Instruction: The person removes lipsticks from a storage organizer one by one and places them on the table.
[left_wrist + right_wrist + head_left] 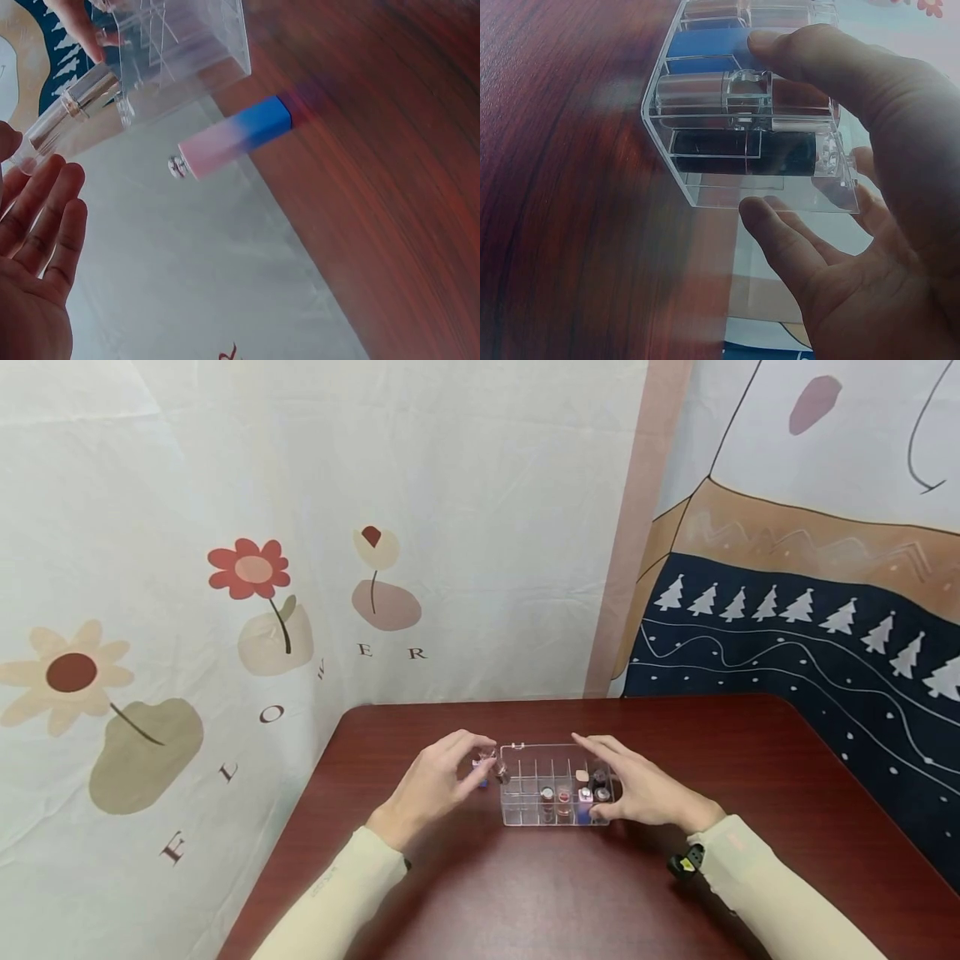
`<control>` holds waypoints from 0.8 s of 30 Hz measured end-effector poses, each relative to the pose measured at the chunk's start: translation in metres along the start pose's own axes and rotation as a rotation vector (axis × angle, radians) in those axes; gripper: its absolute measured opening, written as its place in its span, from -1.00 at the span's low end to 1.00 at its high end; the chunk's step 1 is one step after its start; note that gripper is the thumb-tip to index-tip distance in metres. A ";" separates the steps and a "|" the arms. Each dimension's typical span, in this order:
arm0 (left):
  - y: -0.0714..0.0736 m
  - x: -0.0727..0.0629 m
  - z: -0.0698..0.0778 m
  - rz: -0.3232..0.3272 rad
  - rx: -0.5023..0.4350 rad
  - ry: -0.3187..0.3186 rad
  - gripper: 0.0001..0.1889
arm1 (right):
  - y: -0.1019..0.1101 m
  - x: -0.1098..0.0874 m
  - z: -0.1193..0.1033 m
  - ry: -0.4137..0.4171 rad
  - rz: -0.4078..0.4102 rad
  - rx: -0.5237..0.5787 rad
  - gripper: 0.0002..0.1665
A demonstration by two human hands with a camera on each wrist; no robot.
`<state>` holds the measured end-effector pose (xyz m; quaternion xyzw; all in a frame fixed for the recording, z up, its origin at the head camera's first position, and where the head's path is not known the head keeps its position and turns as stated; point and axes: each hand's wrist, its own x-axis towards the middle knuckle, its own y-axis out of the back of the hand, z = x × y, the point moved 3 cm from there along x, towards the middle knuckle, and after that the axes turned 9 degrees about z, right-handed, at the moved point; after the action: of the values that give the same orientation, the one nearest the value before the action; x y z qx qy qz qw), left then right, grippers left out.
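A clear divided organizer (513,815) sits on the counter (502,893), cosmetic tubes (564,800) standing in its middle and right compartments. The right hand (648,789), partly open, curls around its right end; the left hand (431,778) pinches a tilted clear tube (71,112) beside the left wall.

A creased pale cloth (487,468) hung behind the reddish-brown bench (555,885), printed with flowers (253,568) and brown letters (172,848); a pink stripe (636,527) ran down its right side; beyond, a second cloth (885,485) showed a tan band (813,560) above dark blue, with white trees (798,607); soft light shone on the bench.
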<state>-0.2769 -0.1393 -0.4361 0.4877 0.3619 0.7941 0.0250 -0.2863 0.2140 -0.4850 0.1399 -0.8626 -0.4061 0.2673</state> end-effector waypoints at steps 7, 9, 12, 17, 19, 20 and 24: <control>0.010 -0.003 -0.010 0.033 0.029 -0.001 -0.76 | 0.001 -0.001 0.001 -0.006 -0.003 -0.001 0.41; 0.012 -0.005 -0.013 0.035 0.029 0.001 -0.76 | 0.001 -0.001 0.001 -0.010 -0.005 0.004 0.41; 0.015 -0.008 -0.019 0.037 0.032 0.010 -0.75 | 0.001 -0.001 0.002 -0.011 -0.006 0.008 0.41; 0.021 -0.013 -0.028 0.038 0.061 0.021 -0.75 | 0.000 -0.001 0.001 -0.010 -0.006 0.003 0.42; 0.023 -0.015 -0.031 0.028 0.068 0.035 -0.74 | 0.000 -0.001 0.001 -0.014 -0.005 0.003 0.43; 0.024 -0.015 -0.033 0.026 0.069 0.039 -0.74 | 0.000 -0.001 0.001 -0.013 -0.005 0.004 0.43; 0.027 -0.018 -0.040 0.011 0.080 0.058 -0.75 | 0.001 -0.001 0.001 -0.010 -0.005 0.003 0.42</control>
<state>-0.2907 -0.1885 -0.4443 0.4669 0.3915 0.7929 -0.0095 -0.2863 0.2154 -0.4853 0.1403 -0.8641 -0.4064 0.2617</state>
